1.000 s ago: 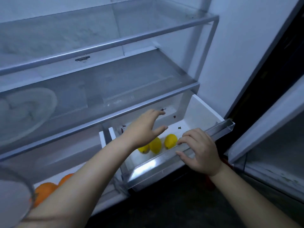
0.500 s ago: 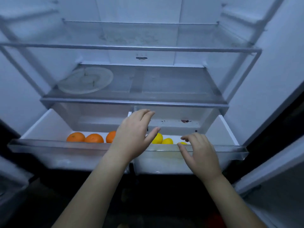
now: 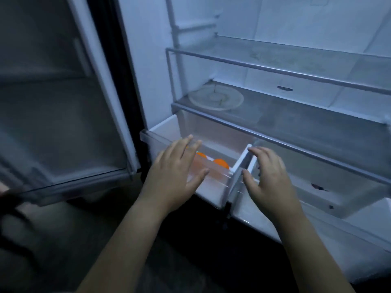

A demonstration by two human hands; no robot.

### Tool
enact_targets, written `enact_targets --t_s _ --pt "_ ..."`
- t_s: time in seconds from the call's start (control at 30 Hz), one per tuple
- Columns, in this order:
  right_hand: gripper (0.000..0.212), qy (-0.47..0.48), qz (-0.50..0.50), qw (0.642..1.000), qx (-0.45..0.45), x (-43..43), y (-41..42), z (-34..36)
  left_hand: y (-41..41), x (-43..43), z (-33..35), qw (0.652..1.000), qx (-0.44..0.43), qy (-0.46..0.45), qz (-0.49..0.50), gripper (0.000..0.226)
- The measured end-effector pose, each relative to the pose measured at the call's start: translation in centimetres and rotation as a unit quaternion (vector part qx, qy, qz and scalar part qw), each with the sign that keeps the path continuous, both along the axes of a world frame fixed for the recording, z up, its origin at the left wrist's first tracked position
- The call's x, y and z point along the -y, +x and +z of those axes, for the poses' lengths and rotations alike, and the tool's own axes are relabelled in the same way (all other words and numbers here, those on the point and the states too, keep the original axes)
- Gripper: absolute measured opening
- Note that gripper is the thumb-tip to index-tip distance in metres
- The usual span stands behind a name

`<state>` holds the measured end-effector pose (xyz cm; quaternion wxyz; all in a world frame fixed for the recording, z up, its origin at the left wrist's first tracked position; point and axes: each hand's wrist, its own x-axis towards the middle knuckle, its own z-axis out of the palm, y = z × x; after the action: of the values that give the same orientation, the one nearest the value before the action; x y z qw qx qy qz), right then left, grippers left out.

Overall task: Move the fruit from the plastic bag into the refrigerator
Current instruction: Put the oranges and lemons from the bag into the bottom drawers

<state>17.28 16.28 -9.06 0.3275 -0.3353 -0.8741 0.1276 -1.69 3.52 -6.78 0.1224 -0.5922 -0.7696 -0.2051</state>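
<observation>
The refrigerator stands open with two clear crisper drawers pulled out at the bottom. Oranges (image 3: 221,163) lie in the left drawer (image 3: 160,132). My left hand (image 3: 176,172) is spread flat over that drawer's front edge, fingers straight, holding nothing. My right hand (image 3: 267,176) hovers with relaxed fingers at the front of the right drawer (image 3: 317,199), beside the divider between the drawers. The lemons in the right drawer are hidden behind my right hand. No plastic bag is in view.
A round glass plate (image 3: 215,99) lies on the lower glass shelf (image 3: 296,119). Another glass shelf (image 3: 275,66) sits above it. The open left door (image 3: 63,102) stands at the left. The floor below is dark.
The view has swung to the left. My left hand has moved from the right drawer's area to the left drawer's front. My right hand has stayed at the right drawer's front.
</observation>
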Motion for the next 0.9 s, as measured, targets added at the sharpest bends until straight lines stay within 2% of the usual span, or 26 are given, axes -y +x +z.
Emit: enact_targets --t_s 0.2,0.37,0.57,0.73,0.9 --pt "0.047 0.023 0.109 0.994 0.005 6.2 -9.2 2.2 -5.0 10.6 1.2 0.985 0.042 0.030 0.167 0.067" --pt "0.046 0.026 0.206 0.978 0.018 13.9 -17.0 2.9 -9.3 20.1 1.4 0.966 0.029 0.033 0.256 0.064" --pt "0.052 0.031 0.312 0.948 0.053 25.1 -26.4 3.6 -15.0 32.5 0.9 0.929 0.035 0.037 0.366 0.063" --pt "0.061 0.020 0.392 0.915 0.091 34.5 -33.6 3.8 -19.4 42.1 0.3 0.900 0.037 0.040 0.432 0.068" --pt "0.061 0.027 0.452 0.885 0.110 42.9 -39.5 3.3 -22.3 50.2 -0.7 0.869 0.032 0.059 0.491 0.066"
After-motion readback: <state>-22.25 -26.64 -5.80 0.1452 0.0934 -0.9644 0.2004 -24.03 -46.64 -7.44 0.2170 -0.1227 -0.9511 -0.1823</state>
